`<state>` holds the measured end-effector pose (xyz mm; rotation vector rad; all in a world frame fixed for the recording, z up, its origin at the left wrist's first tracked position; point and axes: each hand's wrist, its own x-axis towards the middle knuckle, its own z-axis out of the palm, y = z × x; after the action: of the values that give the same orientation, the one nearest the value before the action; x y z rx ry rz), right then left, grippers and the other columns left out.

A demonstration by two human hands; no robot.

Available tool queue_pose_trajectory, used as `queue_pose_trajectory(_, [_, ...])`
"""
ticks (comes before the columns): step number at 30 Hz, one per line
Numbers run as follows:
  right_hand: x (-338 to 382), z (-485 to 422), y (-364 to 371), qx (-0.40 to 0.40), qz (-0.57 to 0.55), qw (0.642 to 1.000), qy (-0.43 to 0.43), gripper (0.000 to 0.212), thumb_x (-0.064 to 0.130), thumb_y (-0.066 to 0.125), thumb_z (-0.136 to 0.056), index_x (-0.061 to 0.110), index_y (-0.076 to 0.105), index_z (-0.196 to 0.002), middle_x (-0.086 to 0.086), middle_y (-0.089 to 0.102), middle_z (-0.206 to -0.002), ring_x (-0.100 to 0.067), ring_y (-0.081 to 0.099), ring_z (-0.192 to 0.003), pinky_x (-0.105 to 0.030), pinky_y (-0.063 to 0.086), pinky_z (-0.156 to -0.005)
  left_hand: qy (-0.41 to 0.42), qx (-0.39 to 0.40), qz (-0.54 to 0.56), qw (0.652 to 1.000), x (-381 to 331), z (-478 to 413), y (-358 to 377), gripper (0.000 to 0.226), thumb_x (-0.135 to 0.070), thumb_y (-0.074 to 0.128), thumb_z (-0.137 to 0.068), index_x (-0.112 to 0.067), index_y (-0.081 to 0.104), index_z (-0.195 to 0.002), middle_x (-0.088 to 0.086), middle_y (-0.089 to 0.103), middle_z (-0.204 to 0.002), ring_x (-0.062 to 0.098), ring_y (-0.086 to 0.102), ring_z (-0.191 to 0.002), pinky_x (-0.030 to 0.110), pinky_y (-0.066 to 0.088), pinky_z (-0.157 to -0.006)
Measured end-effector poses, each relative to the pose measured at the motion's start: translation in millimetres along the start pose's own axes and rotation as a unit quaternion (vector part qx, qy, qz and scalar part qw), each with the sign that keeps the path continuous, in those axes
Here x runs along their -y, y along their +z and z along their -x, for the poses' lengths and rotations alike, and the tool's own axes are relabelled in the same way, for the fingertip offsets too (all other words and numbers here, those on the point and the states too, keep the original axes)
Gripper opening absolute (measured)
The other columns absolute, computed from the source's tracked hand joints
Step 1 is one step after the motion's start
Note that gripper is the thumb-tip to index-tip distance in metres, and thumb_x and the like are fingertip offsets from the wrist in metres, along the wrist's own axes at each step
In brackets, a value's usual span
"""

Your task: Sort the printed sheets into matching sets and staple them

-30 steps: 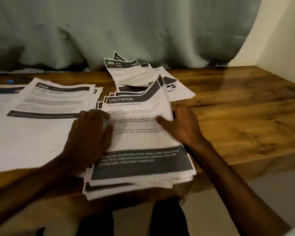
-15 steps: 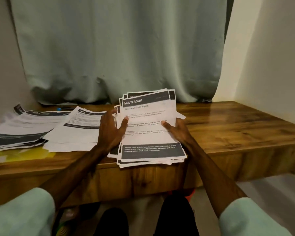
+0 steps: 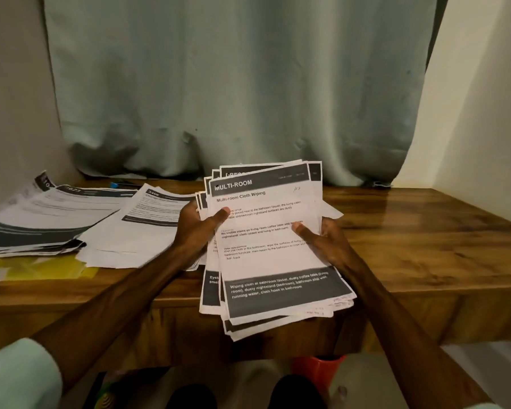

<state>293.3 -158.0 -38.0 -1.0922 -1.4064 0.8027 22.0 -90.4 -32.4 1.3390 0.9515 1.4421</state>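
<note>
I hold a thick, uneven stack of printed sheets (image 3: pixel 270 255) above the front edge of the wooden table (image 3: pixel 425 237). Its top sheet reads "MULTI-ROOM" in a dark header band. My left hand (image 3: pixel 196 228) grips the stack's left edge, thumb on top of the page. My right hand (image 3: pixel 322 240) grips the right edge, thumb on the page and fingers underneath. Two more piles of printed sheets lie on the table to the left: a middle pile (image 3: pixel 142 228) and a fanned far-left pile (image 3: pixel 42 219).
A yellow sheet or folder (image 3: pixel 39 270) sticks out under the left piles. A small blue object (image 3: pixel 115 185) lies at the back by the grey-green curtain (image 3: pixel 233 84). A red object (image 3: pixel 319 370) stands on the floor under the table. Bare wood spreads to the right.
Both hands have lifted the stack off the table and toward me, tilting it up. The view has pulled back and risen.
</note>
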Motion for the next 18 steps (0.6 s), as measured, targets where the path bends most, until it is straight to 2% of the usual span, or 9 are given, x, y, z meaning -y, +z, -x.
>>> queue_pose_trajectory(5, [-2.9, -3.7, 1.2, 0.013, -0.017, 1.000, -0.004, 0.020, 0.000, 0.057, -0.100, 0.002, 0.065, -0.117, 0.009, 0.078, -0.090, -0.006, 0.074, -0.084, -0.018, 0.056, -0.070, -0.032, 0.041, 0.081, 0.995, -2.9, 4.8, -3.5, 0.035, -0.013, 0.080, -0.086, -0.008, 0.069, -0.119, 0.009, 0.077, -0.111, 0.030, 0.075, -0.099, 0.052, 0.059, -0.090])
queue_pose_trajectory(9, [-1.3, -1.3, 5.5, 0.015, -0.030, 0.999, 0.010, 0.022, 0.003, 0.059, -0.099, 0.007, 0.068, -0.118, -0.008, 0.076, -0.113, -0.024, 0.073, -0.102, -0.038, 0.059, -0.089, -0.055, 0.066, 0.061, 0.994, -8.3, 11.8, -1.5, 0.036, -0.015, 0.082, -0.085, -0.009, 0.070, -0.118, 0.010, 0.077, -0.108, 0.029, 0.076, -0.097, 0.054, 0.059, -0.091])
queue_pose_trajectory(12, [3.5, 2.9, 5.1, 0.016, -0.051, 0.998, 0.028, 0.021, 0.005, 0.062, -0.097, 0.007, 0.069, -0.117, -0.011, 0.076, -0.113, -0.029, 0.073, -0.104, -0.044, 0.058, -0.090, -0.047, 0.063, 0.040, 0.996, -10.6, 15.1, -1.8, 0.033, -0.014, 0.082, -0.086, -0.009, 0.071, -0.117, 0.008, 0.078, -0.106, 0.028, 0.076, -0.095, 0.053, 0.059, -0.089])
queue_pose_trajectory(15, [12.6, 5.4, 2.7, 0.021, -0.100, 0.993, 0.066, 0.032, 0.016, 0.070, -0.095, 0.003, 0.067, -0.124, -0.019, 0.073, -0.118, -0.041, 0.070, -0.109, -0.053, 0.056, -0.094, -0.037, 0.058, 0.017, 0.997, -9.4, 13.8, -3.4, 0.029, -0.016, 0.082, -0.085, -0.013, 0.072, -0.112, 0.005, 0.079, -0.103, 0.026, 0.077, -0.092, 0.049, 0.062, -0.084])
queue_pose_trajectory(18, [20.8, -10.2, -1.4, 0.029, -0.122, 0.990, 0.065, 0.035, 0.014, 0.072, -0.093, 0.003, 0.066, -0.126, -0.021, 0.071, -0.120, -0.043, 0.070, -0.107, -0.056, 0.055, -0.095, -0.035, 0.046, 0.000, 0.998, -9.3, 5.5, -1.3, 0.029, -0.019, 0.083, -0.084, -0.016, 0.072, -0.110, 0.003, 0.079, -0.100, 0.021, 0.077, -0.087, 0.039, 0.064, -0.074])
